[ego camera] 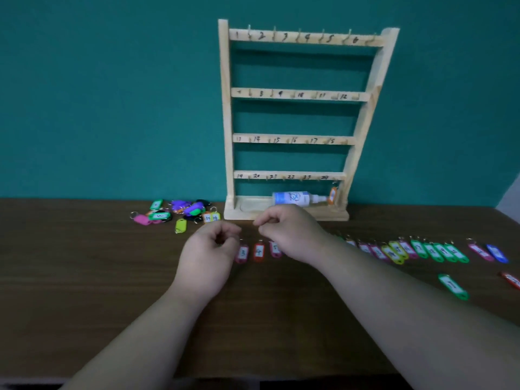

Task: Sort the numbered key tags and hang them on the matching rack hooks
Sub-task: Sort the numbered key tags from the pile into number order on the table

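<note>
A wooden rack [226,114] with four numbered hook rails stands at the back of the table. One orange tag [333,195] hangs on its lowest right hook. Numbered key tags lie in a row along the table: tag 3 [242,253], red tag 4 [259,251], then several pink, yellow and green ones [422,250] to the right. A loose pile of tags [180,212] lies left of the rack. My left hand [209,254] hovers over the row's left end, fingers curled. My right hand [289,232] is beside it, fingertips pinched; what either holds is hidden.
A white and blue bottle [295,199] lies on the rack's base tray. A lone green tag [453,287] and a red tag [510,280] lie nearer me on the right. The dark wooden table [84,277] ends at the teal wall behind.
</note>
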